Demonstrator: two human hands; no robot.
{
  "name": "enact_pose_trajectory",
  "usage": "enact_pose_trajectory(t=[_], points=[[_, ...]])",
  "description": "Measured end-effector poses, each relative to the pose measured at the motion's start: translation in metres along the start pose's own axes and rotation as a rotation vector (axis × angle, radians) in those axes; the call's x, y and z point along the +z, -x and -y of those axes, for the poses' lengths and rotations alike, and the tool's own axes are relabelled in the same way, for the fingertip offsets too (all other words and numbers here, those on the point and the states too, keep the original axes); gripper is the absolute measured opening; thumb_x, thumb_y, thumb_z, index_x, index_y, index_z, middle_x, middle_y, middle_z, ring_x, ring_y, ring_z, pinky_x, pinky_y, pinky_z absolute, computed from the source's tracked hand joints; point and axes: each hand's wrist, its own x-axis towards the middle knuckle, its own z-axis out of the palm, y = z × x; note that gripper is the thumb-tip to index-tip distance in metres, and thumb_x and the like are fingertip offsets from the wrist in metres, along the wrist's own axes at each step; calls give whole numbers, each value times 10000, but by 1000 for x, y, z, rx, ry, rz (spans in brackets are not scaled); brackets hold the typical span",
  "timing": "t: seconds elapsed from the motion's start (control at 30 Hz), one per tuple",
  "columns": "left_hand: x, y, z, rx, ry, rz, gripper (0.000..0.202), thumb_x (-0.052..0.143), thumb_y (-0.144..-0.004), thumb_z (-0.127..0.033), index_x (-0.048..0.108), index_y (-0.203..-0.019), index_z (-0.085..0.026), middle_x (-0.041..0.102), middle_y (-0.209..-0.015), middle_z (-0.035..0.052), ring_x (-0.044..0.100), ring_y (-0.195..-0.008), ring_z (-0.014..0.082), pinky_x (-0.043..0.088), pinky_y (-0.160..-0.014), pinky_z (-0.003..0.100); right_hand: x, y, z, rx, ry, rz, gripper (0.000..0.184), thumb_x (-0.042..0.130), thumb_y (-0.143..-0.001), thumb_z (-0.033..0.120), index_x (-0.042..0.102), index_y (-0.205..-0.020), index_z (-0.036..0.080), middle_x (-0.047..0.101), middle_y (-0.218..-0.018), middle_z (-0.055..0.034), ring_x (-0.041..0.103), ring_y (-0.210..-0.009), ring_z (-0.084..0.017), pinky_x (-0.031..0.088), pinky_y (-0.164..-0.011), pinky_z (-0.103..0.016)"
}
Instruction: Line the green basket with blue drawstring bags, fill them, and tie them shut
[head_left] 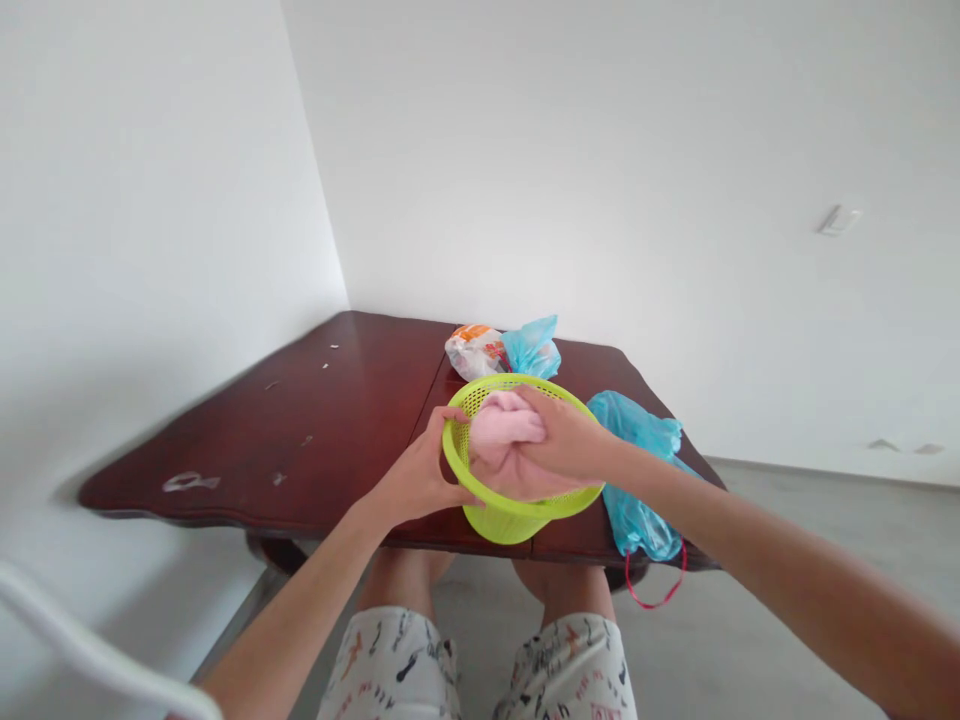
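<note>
A lime-green plastic basket (501, 520) sits tilted at the front edge of a dark wooden table (330, 420). My left hand (420, 478) grips the basket's left rim, fingers curled over it. My right hand (562, 440) reaches into the basket from the right and is closed on a pink cloth (502, 425) that fills the inside. Part of the cloth lies hidden under my right hand.
A blue plastic bag (637, 440) with a red drawstring hangs over the table's right front edge. A white-and-orange bag (474, 350) and a smaller blue bag (534, 348) lie behind the basket. White walls enclose the corner. A white chair rail (90, 655) shows at lower left.
</note>
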Motion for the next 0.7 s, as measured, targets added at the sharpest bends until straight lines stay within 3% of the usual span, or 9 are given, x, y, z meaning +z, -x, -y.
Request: enact_pose_trajectory(t=[0.07, 0.13, 0.2, 0.27, 0.33, 0.43, 0.53, 0.63, 0.7], points=[[2, 1, 0, -23, 30, -12, 1065, 1124, -742, -550, 418, -1519, -369, 749, -1313, 82, 808, -1073, 359, 674, -946, 550, 14, -18, -5, -142, -137, 178, 436, 656, -1001, 76, 732, -1406, 220, 864, -1390, -40, 816, -1138, -222, 645, -948, -332], [1, 1, 1, -47, 32, -15, 1046, 1112, -748, -524, 425, -1521, -368, 757, -1247, 59, 806, -1008, 333, 675, -904, 516, 15, -26, -13, -180, -208, 348, 428, 725, -956, 87, 772, -1347, 256, 900, -1236, 31, 824, -991, -178, 638, -837, -289], [-1, 1, 0, -59, 9, -18, 1028, 1111, -739, -523, 434, -1496, -361, 763, -1216, 46, 802, -985, 320, 669, -882, 490, 9, -24, -25, -233, -147, 486, 388, 791, -919, 111, 814, -1261, 292, 891, -1049, 81, 767, -812, -151, 588, -730, -288], [-6, 1, -2, -54, -21, -29, 985, 1114, -726, -543, 456, -1434, -353, 763, -1197, 39, 793, -982, 314, 657, -872, 472, 4, -18, -37, -297, 6, 533, 309, 839, -899, 130, 859, -1145, 316, 847, -910, 87, 693, -745, -155, 545, -730, -318], [-10, 0, -4, -33, -48, -37, 938, 1120, -709, -570, 475, -1351, -343, 755, -1202, 38, 781, -982, 311, 642, -868, 462, 0, -11, -47, -289, 151, 471, 184, 848, -907, 119, 858, -978, 289, 791, -823, 34, 633, -746, -180, 507, -749, -358], [-16, -3, -9, -7, -99, -30, 913, 1134, -682, -589, 469, -1250, -327, 735, -1229, 41, 760, -965, 303, 617, -843, 447, -3, -11, -52, -280, 467, 294, 191, 828, -968, 83, 789, -867, 240, 777, -924, -53, 624, -877, -226, 457, -768, -377], [-17, -4, -14, -11, -105, 2, 906, 1136, -686, -579, 464, -1238, -327, 743, -1179, 22, 771, -946, 311, 613, -827, 445, -11, -23, -50, -570, 774, 164, 128, 794, -1093, 146, 822, -1108, 270, 809, -1192, -68, 646, -1045, -255, 462, -838, -394], [-13, -5, -18, -15, -48, 46, 886, 1127, -705, -563, 489, -1279, -343, 788, -1224, 27, 822, -1061, 362, 647, -901, 486, -14, -39, -46, -870, 784, 106, 373, 726, -1172, 198, 739, -1503, 368, 786, -1449, -51, 668, -1141, -255, 498, -950, -429], [-11, -4, -21, -22, -34, 62, 880, 1122, -711, -552, 504, -1304, -352, 806, -1284, 39, 833, -1133, 384, 655, -944, 506, -10, -49, -46, -983, 765, 98, 463, 727, -1179, 232, 675, -1603, 411, 762, -1535, -38, 678, -1173, -252, 512, -1013, -448]])
